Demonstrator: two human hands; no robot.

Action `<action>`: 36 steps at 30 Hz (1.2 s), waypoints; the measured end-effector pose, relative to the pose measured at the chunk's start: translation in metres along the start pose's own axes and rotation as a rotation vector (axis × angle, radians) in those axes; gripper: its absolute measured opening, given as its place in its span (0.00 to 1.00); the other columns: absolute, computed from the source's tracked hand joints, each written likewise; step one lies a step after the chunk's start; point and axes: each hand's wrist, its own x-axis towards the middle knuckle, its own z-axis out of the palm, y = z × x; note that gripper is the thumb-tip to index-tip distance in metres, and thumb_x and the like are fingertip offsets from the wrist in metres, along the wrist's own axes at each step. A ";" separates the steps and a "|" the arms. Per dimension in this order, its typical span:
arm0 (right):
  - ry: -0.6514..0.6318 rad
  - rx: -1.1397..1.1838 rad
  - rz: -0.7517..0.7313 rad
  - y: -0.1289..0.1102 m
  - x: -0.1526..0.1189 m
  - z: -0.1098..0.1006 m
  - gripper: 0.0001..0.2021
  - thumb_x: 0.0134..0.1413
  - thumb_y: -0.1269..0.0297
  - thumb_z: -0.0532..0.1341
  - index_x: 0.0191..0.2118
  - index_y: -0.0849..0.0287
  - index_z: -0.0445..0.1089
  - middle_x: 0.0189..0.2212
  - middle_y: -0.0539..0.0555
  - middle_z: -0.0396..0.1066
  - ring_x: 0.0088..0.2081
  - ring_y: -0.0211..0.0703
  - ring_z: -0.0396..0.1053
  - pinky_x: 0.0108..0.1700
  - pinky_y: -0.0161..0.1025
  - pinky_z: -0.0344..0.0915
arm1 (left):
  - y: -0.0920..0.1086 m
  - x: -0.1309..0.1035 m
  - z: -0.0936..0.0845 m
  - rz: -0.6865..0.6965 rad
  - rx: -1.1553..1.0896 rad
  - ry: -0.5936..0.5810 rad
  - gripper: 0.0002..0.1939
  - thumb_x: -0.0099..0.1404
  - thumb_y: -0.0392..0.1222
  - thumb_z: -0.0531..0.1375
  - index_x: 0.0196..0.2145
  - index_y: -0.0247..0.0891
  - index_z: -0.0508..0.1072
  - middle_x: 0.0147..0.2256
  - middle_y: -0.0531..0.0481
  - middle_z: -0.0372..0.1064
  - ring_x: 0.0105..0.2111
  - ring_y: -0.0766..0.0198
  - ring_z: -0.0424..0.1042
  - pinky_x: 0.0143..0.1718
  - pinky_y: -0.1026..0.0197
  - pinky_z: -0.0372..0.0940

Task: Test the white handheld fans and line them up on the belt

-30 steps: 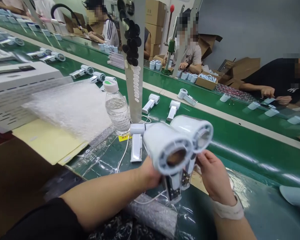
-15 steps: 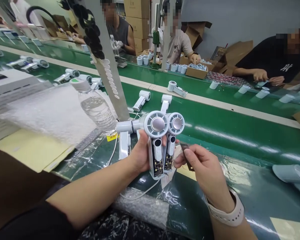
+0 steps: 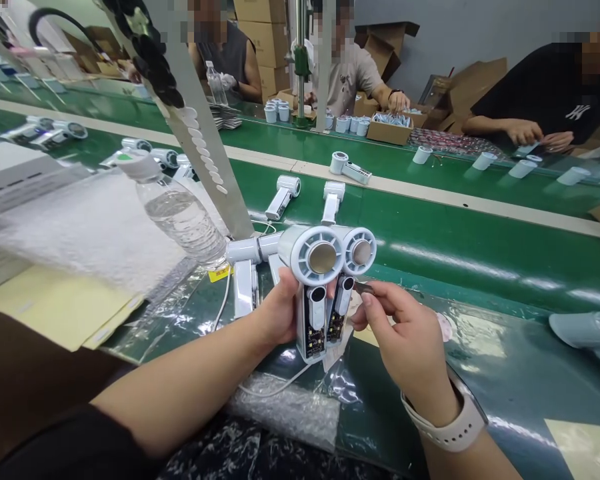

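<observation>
My left hand (image 3: 280, 310) is wrapped around the handles of two pale blue handheld fans side by side, a nearer fan (image 3: 313, 337) and a farther fan (image 3: 361, 252). Both have round slotted heads with silver centres facing me. Their handle fronts lack covers, so circuit boards show. A small thin dark strip (image 3: 364, 288) is pinched between the thumb and fingers of my right hand (image 3: 407, 343), beside the farther fan's handle; most of it is hidden. Just left of my left hand stands another pale fan (image 3: 245, 287) with a white cable near it.
A slanted metal post (image 3: 215, 173) carrying dark and white discs rises behind a water bottle (image 3: 180, 220). Bubble wrap and yellow paper (image 3: 65, 303) lie at left. More fans (image 3: 283, 199) rest on the green conveyor (image 3: 430, 213). Co-workers sit across it; a pale housing (image 3: 585, 330) lies right.
The fan heads look larger and turn slightly more toward the right. My right hand's dark strip has tilted from hanging steeply to nearly edge-on, closer to the farther fan.
</observation>
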 end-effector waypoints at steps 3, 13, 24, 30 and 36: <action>0.000 -0.031 -0.020 -0.001 0.000 -0.001 0.09 0.60 0.66 0.57 0.33 0.56 0.75 0.18 0.47 0.75 0.21 0.40 0.74 0.25 0.35 0.69 | 0.001 0.000 -0.001 0.014 0.026 0.011 0.39 0.45 0.81 0.60 0.23 0.36 0.71 0.23 0.49 0.70 0.23 0.62 0.69 0.24 0.62 0.64; -0.010 -0.107 -0.052 0.001 -0.002 -0.001 0.09 0.63 0.66 0.56 0.35 0.56 0.74 0.20 0.47 0.74 0.23 0.39 0.74 0.27 0.34 0.67 | -0.001 -0.001 -0.005 -0.027 0.049 -0.004 0.39 0.43 0.82 0.61 0.24 0.37 0.72 0.25 0.48 0.70 0.22 0.62 0.68 0.23 0.61 0.63; -0.297 -0.128 -0.082 0.002 0.010 -0.023 0.15 0.64 0.66 0.53 0.25 0.55 0.67 0.19 0.45 0.72 0.23 0.36 0.70 0.28 0.33 0.62 | 0.002 -0.002 -0.012 0.027 0.246 -0.018 0.41 0.41 0.83 0.59 0.22 0.36 0.73 0.21 0.48 0.67 0.21 0.63 0.65 0.22 0.61 0.59; -0.321 -0.044 -0.046 0.000 0.009 -0.023 0.15 0.64 0.65 0.53 0.25 0.55 0.68 0.18 0.47 0.73 0.21 0.37 0.70 0.27 0.34 0.62 | 0.008 0.001 -0.012 -0.111 0.117 -0.078 0.40 0.42 0.84 0.57 0.21 0.39 0.73 0.19 0.49 0.68 0.18 0.63 0.64 0.19 0.61 0.56; -0.128 -0.405 -0.061 0.004 -0.001 -0.009 0.14 0.63 0.63 0.50 0.33 0.57 0.71 0.21 0.52 0.73 0.23 0.46 0.70 0.27 0.40 0.57 | -0.003 0.001 -0.017 0.057 0.297 -0.056 0.33 0.47 0.71 0.68 0.35 0.36 0.81 0.33 0.44 0.77 0.36 0.55 0.74 0.42 0.55 0.68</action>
